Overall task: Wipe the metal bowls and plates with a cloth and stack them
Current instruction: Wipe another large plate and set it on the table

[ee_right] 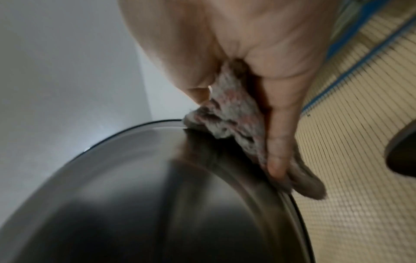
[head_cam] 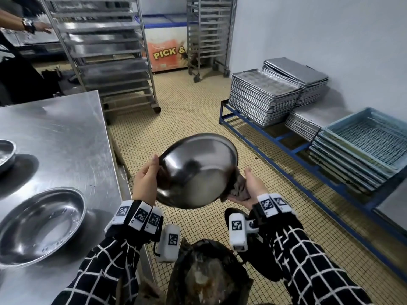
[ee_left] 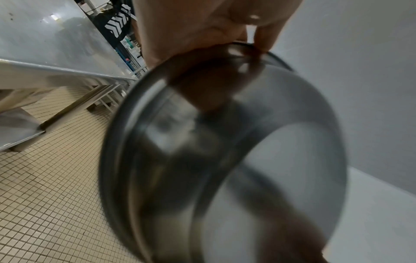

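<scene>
The left hand (head_cam: 145,183) grips the round steel bowl's (head_cam: 196,172) rim, tilting it so the right hand (head_cam: 253,188), clutching a crumpled grey cloth (head_cam: 239,190), can wipe its edge.

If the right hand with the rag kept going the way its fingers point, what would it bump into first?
Most likely the round metal bowl. The right hand already presses the crumpled grey cloth against the bowl's rim, with fingers aimed across it, so bowl comes first. Past that, depth is unclear.
</scene>
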{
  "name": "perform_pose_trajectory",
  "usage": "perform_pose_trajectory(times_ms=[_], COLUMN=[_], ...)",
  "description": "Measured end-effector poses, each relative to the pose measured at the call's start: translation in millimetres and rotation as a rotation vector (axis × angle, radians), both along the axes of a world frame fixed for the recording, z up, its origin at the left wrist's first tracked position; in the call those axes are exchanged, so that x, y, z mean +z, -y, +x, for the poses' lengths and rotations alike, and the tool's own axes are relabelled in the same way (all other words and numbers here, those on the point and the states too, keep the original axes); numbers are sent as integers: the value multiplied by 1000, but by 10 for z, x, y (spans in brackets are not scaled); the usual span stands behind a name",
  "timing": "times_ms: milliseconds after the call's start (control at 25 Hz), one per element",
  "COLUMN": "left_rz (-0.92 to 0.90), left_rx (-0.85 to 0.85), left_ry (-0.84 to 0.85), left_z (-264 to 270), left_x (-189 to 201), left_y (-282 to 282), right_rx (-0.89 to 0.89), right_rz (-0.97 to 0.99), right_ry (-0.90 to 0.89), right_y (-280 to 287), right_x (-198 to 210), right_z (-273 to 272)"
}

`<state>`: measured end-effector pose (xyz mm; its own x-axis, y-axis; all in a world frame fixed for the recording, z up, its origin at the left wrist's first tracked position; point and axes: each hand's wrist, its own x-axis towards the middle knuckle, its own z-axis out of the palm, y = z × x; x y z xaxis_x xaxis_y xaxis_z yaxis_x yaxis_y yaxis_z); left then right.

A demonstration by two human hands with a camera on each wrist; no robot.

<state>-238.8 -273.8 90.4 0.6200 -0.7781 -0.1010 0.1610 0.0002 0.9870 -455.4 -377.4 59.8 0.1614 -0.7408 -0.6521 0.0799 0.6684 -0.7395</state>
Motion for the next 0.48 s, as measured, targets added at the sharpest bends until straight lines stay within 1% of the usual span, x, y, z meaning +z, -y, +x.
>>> perform_pose_trajectory(times_ms=[40,80,120,160,240,280,320,360,400,440,480], left_rz=[-8,-21,-36,-53,-99,-116,-116,-97,-69,-52,-46], left_rx=[-26,-37,-49,-63,-89,-107,-113,-103,-59,-12,-11], left_ry=[39,50,67,79,23,20,57,104,132,115,70], left_z=[-8,-1,19,47,130,169,200,223,225,215,187], left_x=[16,21,11,2,-13,-30,-30,-35,-27,-30,-39], left_y=[-12,-18,-13,-15,20,46,77,98,104,100,89], right_rx=[6,33,75,137,343,384,390,356,278,167,73], right_rz=[82,140,151,107,-42,-72,-85,-109,-148,-191,-237], right_ry=[201,331,368,314,4,-108,-161,-172,-169,-153,-148], right_y=[31,41,41,55,102,119,116,89,70,18,-35], right_x=[80,151,223,265,327,305,275,232,169,134,99], right_z=[-40,-95,-140,-161,-125,-103,-82,-53,-18,44,98])
